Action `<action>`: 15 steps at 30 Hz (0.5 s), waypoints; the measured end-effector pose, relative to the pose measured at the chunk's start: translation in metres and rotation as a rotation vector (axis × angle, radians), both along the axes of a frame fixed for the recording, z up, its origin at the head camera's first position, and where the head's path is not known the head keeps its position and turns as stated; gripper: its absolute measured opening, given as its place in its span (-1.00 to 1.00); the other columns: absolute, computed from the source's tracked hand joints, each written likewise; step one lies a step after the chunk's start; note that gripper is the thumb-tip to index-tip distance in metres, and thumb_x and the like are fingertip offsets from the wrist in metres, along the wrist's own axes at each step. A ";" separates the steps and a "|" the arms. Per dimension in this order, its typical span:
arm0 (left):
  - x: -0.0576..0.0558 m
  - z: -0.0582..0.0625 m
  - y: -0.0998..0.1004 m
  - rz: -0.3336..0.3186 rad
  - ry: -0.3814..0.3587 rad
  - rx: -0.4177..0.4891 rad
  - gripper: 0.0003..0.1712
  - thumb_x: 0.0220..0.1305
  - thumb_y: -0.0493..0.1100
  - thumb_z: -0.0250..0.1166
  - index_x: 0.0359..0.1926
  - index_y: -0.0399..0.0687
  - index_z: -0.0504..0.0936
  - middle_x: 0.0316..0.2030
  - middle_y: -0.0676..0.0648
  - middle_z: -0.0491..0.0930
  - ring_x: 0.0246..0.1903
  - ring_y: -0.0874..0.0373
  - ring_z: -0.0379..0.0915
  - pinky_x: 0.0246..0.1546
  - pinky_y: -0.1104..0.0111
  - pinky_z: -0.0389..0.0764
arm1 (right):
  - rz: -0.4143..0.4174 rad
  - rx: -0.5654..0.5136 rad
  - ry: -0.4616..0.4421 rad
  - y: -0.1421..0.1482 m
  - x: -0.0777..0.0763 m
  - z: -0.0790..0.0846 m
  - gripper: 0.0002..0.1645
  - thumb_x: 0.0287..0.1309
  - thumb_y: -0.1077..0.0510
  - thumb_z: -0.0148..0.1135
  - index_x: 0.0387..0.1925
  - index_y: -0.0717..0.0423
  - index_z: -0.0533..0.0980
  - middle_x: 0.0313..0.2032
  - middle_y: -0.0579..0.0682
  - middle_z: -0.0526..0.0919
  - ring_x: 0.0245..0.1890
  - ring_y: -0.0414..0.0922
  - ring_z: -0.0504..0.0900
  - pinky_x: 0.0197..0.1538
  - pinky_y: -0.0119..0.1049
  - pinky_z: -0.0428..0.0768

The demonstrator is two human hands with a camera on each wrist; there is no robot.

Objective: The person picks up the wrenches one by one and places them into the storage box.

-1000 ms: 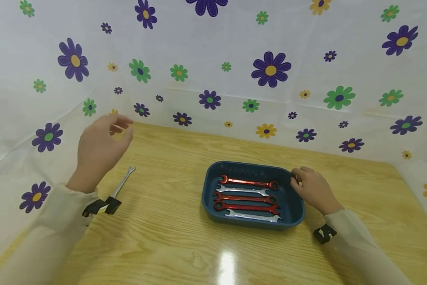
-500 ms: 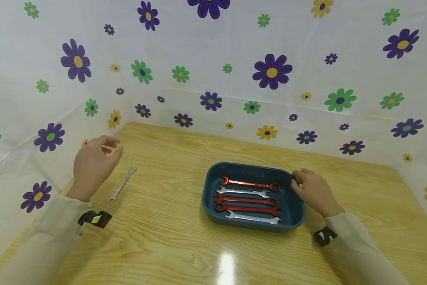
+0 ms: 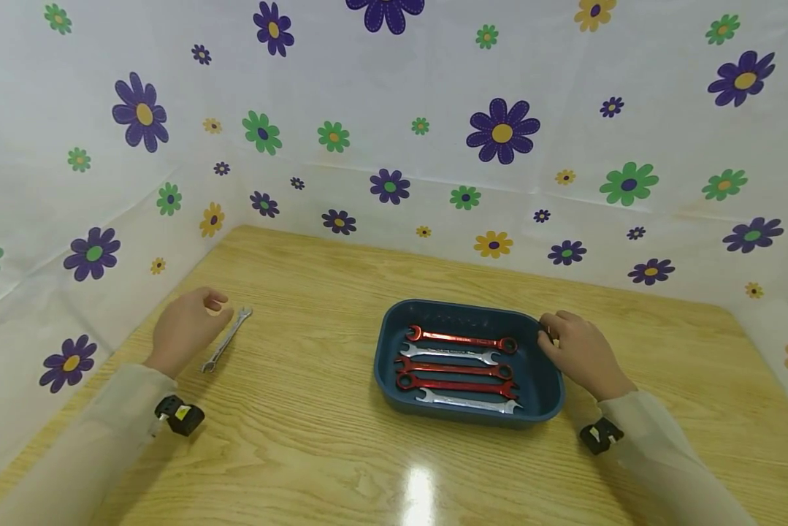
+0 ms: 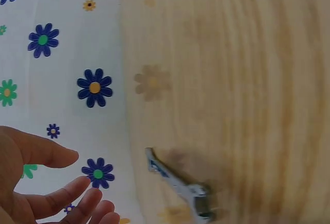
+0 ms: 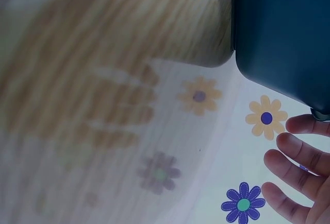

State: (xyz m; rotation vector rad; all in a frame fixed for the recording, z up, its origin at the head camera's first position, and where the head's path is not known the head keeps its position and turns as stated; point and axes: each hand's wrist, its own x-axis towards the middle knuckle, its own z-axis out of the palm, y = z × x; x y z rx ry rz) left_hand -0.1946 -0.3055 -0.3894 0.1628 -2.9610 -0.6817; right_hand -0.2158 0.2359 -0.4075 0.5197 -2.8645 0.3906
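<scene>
A silver open-ended wrench (image 3: 226, 340) lies slantwise on the left of the table; the left wrist view shows this wrench (image 4: 175, 183) ahead of the fingers. My left hand (image 3: 188, 329) hovers just left of it, thumb and fingers apart with nothing between them. On the right, my right hand (image 3: 580, 352) grips the rim of a dark blue plastic bin (image 3: 387, 369) at its far right corner. Several red and silver wrenches lie side by side in the bin, among them a red one (image 3: 459, 338) and a silver one (image 3: 469, 401). The right thumb is hidden in the right wrist view.
The wooden table (image 3: 301, 438) meets a white flowered cloth (image 3: 367, 88) at the back and left side. A bright light reflection shows near the table's front. Black wrist cameras sit on both sleeves.
My left hand has come down towards the table, beside the loose wrench, after first shifting left. My right hand and the bin have stayed in place.
</scene>
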 end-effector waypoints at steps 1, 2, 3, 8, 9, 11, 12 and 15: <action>0.000 -0.002 0.000 -0.005 -0.017 -0.008 -0.54 0.25 -0.04 0.11 0.04 -0.29 0.51 -0.08 -0.35 0.57 -0.23 -0.20 0.54 -0.48 0.25 0.47 | -0.001 0.000 0.000 0.000 0.000 0.000 -0.86 0.13 0.20 0.08 -0.36 0.18 0.53 -0.55 0.00 0.43 -0.60 -0.17 0.31 -0.50 -0.34 0.27; 0.000 -0.003 0.000 -0.010 -0.035 -0.015 -0.53 0.25 -0.04 0.12 0.04 -0.30 0.51 -0.07 -0.35 0.57 -0.22 -0.20 0.54 -0.47 0.22 0.49 | -0.002 0.000 -0.001 0.000 0.000 0.001 -0.86 0.13 0.20 0.08 -0.36 0.18 0.53 -0.55 0.00 0.43 -0.60 -0.17 0.31 -0.50 -0.34 0.27; -0.001 -0.004 0.001 -0.015 -0.052 -0.022 -0.53 0.24 -0.04 0.13 0.04 -0.31 0.51 -0.06 -0.36 0.56 -0.20 -0.21 0.54 -0.44 0.20 0.50 | -0.003 0.000 -0.001 0.000 0.000 0.001 -0.85 0.13 0.20 0.08 -0.35 0.18 0.53 -0.55 0.00 0.43 -0.60 -0.16 0.32 -0.50 -0.34 0.27; -0.003 -0.008 0.002 -0.034 -0.123 -0.039 -0.49 0.19 -0.07 0.17 0.05 -0.37 0.50 -0.02 -0.40 0.53 -0.16 -0.25 0.53 -0.42 0.17 0.53 | -0.008 0.001 -0.007 -0.001 0.000 0.002 -0.85 0.13 0.19 0.08 -0.35 0.19 0.54 -0.55 0.01 0.45 -0.59 -0.15 0.33 -0.50 -0.34 0.28; -0.003 -0.009 0.002 -0.040 -0.132 -0.041 -0.49 0.19 -0.08 0.17 0.05 -0.38 0.51 -0.02 -0.42 0.53 -0.19 -0.23 0.54 -0.43 0.18 0.53 | -0.008 0.001 -0.007 -0.001 0.000 0.002 -0.85 0.12 0.19 0.08 -0.35 0.19 0.54 -0.55 0.01 0.45 -0.59 -0.15 0.33 -0.49 -0.34 0.28; -0.004 -0.011 0.001 -0.050 -0.143 -0.052 -0.49 0.19 -0.07 0.19 0.04 -0.39 0.52 -0.03 -0.42 0.54 -0.22 -0.20 0.56 -0.46 0.21 0.53 | -0.008 0.002 -0.005 -0.001 0.000 0.002 -0.85 0.12 0.19 0.08 -0.36 0.18 0.53 -0.55 0.01 0.45 -0.59 -0.16 0.33 -0.50 -0.34 0.28; -0.004 -0.012 0.000 -0.055 -0.147 -0.057 -0.49 0.19 -0.07 0.20 0.03 -0.40 0.52 -0.03 -0.43 0.54 -0.26 -0.17 0.58 -0.48 0.23 0.53 | -0.007 0.003 -0.004 -0.001 0.000 0.002 -0.86 0.12 0.19 0.08 -0.37 0.18 0.53 -0.55 0.00 0.44 -0.59 -0.16 0.33 -0.50 -0.34 0.28; -0.004 -0.016 -0.001 -0.070 -0.159 -0.065 -0.49 0.19 -0.09 0.22 0.03 -0.43 0.52 -0.04 -0.44 0.54 -0.42 -0.04 0.59 -0.53 0.29 0.51 | -0.004 0.001 0.000 0.000 0.001 0.001 -0.87 0.12 0.20 0.08 -0.38 0.17 0.53 -0.55 0.00 0.44 -0.60 -0.16 0.32 -0.50 -0.35 0.27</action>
